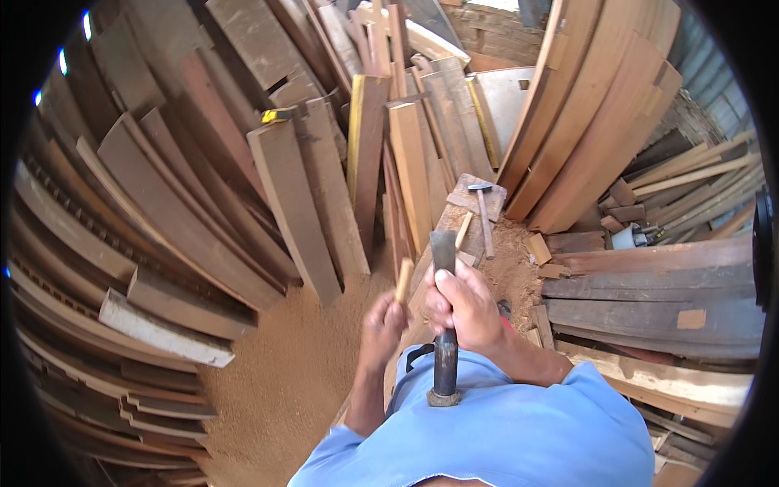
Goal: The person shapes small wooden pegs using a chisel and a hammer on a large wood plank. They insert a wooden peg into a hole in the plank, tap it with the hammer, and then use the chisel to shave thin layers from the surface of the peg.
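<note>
right hand [471,312] gripping a chisel [445,361], left hand [381,326] holding a wooden stick [403,281]

the right hand is closing firmly around the chisel, fingers wrapping the shaft and thumb lying along it. the wide metal blade is pointing up and away from the body; the dark handle is hanging below the fist, its ragged butt showing in front of the blue shirt [487,430]. whether the butt is touching the cloth: cannot tell.

the left hand, slightly blurred, is grasping the short pale stick, which is standing up out of the fist, left of the chisel and apart from it.

beyond the hands, a narrow wooden bench [449,217] is running forward. a hammer [485,219] is lying at its far end, and a thin pale strip [463,230] is resting just left of the hammer.

sawdust [280,385] is covering the floor at left. many boards [296,207] are leaning all around; a yellow tape measure [277,115] is sitting atop one.
</note>
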The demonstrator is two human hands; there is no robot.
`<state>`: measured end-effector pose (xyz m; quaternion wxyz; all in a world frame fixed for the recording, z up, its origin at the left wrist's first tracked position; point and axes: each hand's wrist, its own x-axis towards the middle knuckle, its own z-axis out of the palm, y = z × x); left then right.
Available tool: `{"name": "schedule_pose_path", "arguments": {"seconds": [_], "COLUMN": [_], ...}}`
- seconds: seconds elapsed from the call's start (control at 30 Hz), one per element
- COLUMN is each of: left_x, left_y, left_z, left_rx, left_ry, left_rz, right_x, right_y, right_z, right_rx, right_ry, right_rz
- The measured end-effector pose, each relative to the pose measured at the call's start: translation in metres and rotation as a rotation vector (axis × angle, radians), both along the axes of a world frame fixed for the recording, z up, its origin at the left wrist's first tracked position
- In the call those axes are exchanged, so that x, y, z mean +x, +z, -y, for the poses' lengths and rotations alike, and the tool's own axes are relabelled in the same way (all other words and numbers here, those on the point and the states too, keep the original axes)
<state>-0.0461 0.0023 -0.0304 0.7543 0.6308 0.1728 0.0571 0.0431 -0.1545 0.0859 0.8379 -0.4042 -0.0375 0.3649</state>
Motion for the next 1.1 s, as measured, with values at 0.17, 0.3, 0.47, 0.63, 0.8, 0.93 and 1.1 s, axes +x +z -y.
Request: {"name": "schedule_pose_path", "arguments": {"seconds": [0.17,0.3,0.47,0.63,0.8,0.93,1.1], "left_x": [0.059,0.068,0.059,0.052,0.045,0.042,-0.04], "left_y": [0.046,0.067,0.069,0.069,0.074,0.076,0.013], "left_z": [-0.014,-0.017,-0.029,-0.012,-0.011,-0.001,0.015], "left_rx": [-0.231,-0.113,0.412,0.441,0.435,0.406,0.379], "left_ry": [0.079,0.045,-0.062,-0.058,-0.04,0.036,-0.229], "left_rz": [0.286,0.211,0.159,0.17,0.149,0.184,-0.099], "right_x": [0.012,0.004,-0.007,-0.011,-0.015,-0.016,0.009], "right_y": [-0.015,-0.012,-0.012,-0.011,-0.008,-0.008,0.028], "right_z": [-0.031,-0.044,-0.037,-0.027,-0.026,-0.023,0.02], "right_rx": [0.152,0.116,0.032,0.016,0.021,0.014,0.144], "right_ry": [0.137,0.239,0.243,0.206,0.2,0.191,-0.095], "right_rz": [-0.185,-0.193,-0.152,-0.126,-0.111,-0.079,0.301]}}
